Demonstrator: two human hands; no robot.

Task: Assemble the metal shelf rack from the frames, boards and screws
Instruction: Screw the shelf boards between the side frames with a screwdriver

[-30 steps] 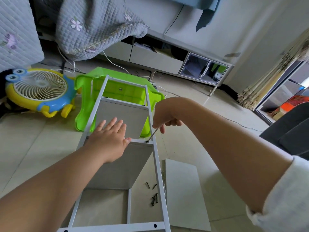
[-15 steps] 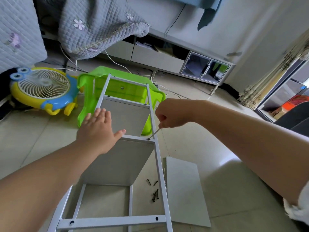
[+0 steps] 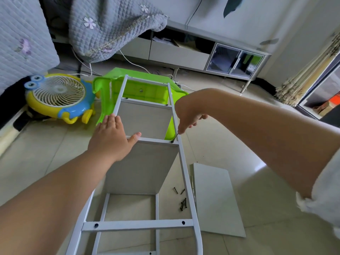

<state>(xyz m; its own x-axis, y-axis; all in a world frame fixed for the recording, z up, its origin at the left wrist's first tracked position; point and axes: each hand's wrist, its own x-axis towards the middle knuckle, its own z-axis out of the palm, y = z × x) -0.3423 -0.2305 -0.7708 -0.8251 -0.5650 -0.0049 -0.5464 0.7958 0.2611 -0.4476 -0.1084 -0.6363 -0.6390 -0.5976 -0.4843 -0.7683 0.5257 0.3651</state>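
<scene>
Left hand (image 3: pixel 110 139) shifted left, flat on white metal frame (image 3: pixel 181 159), fingers straight.
Right hand (image 3: pixel 187 116) still pinches thin metal driver (image 3: pixel 175 136) in crossbar screw (tightening continues).

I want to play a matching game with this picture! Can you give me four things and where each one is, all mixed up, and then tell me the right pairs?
Things:
1. loose screws
2. spare board
3. fan
4. left hand

Places:
A. pressing flat on the white frame
B. far left, below the quilt
C. flat on the floor, right of the frame
D. on the floor between frame and board

Pairs: 1-D, 2-C, 3-B, 4-A
</scene>
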